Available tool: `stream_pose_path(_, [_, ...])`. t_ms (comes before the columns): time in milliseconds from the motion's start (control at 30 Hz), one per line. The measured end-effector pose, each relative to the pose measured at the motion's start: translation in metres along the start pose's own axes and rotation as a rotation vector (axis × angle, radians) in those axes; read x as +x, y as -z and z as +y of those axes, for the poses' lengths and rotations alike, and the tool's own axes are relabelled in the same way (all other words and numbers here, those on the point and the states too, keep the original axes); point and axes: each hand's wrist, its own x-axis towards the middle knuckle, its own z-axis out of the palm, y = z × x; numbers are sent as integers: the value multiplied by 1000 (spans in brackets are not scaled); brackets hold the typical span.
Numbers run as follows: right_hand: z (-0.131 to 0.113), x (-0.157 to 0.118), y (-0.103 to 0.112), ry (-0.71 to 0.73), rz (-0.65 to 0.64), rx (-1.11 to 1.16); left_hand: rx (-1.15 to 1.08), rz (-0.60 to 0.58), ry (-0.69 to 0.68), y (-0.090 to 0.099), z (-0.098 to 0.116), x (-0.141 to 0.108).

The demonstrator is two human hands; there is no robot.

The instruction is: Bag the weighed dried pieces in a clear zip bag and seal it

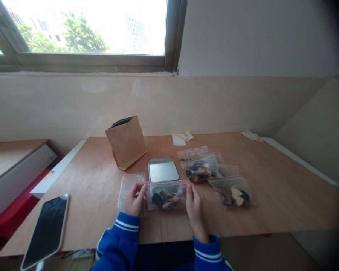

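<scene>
Beneath a window (pixel 87 30), a wooden worktop (pixel 271 203) carries an open-topped brown paper bag (pixel 127 143) and a flat device with a shiny plate (pixel 164 169). Just in front of that plate, near the worktop's front edge, is the held clear bag (pixel 169 197), with dark and tan pieces inside. The left hand (pixel 134 201) and right hand (pixel 194 207) grip its opposite upper corners, fingers closed on the plastic, the top edge stretched between them.

The step in hand looks like handling or straightening the bag's mouth; whether its seal is shut cannot be told. Any move from here would call for an even pinch at both corners and a level bag, lest the pieces slide to one side. Beside the left hand lie flat clear bags (pixel 127 192); more filled bags (pixel 202 167) overlap beyond the right hand.
</scene>
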Motion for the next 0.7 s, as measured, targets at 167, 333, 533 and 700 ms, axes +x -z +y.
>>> stream_pose_path(167, [-3,1,3,-26,32,53,-17,16,1,0,0,0])
stream_pose_path(333, [-5,0,3,-61,50,75,-55,18,15,-3,3,-1])
stream_pose_path(533, [-3,0,4,-41,9,28,-56,11,29,-2,0,0])
stream_pose_path(700, [0,0,3,-26,-1,12,-52,18,27,-2,-1,0])
